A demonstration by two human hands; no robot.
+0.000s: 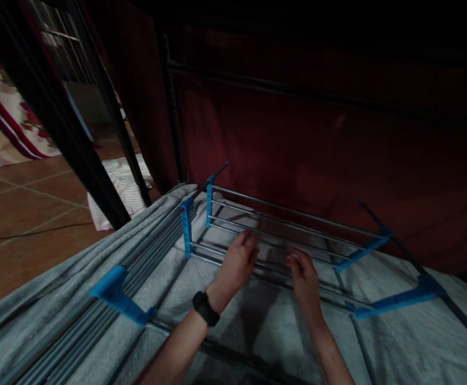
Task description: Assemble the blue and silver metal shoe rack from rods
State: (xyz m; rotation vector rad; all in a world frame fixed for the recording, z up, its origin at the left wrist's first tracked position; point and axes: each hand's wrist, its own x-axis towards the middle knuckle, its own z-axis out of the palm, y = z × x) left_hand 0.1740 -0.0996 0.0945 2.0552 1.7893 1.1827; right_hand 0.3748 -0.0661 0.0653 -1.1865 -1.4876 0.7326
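A rack of thin metal tubes with blue plastic brackets lies on grey fabric in front of me. My left hand (239, 258), with a dark watch (205, 309) on its wrist, is above the rack's middle tubes (273, 271). Its fingers are loosely bent and a little apart, and nothing shows in them. To its right, my right hand (303, 270) is over the same tubes, fingers half curled with gaps between them. Whether either hand touches a tube is unclear. Blue brackets (186, 227) stand at the left ends of the tubes; another blue bracket (397, 298) lies at the right.
Several grey tubes (77, 331) lie side by side at the left, by a blue bracket (121, 294). Dark red cloth (281, 144) hangs behind a black metal frame (173, 117). Beyond the black posts are a tiled floor (29, 203) and striped cloth (117, 187).
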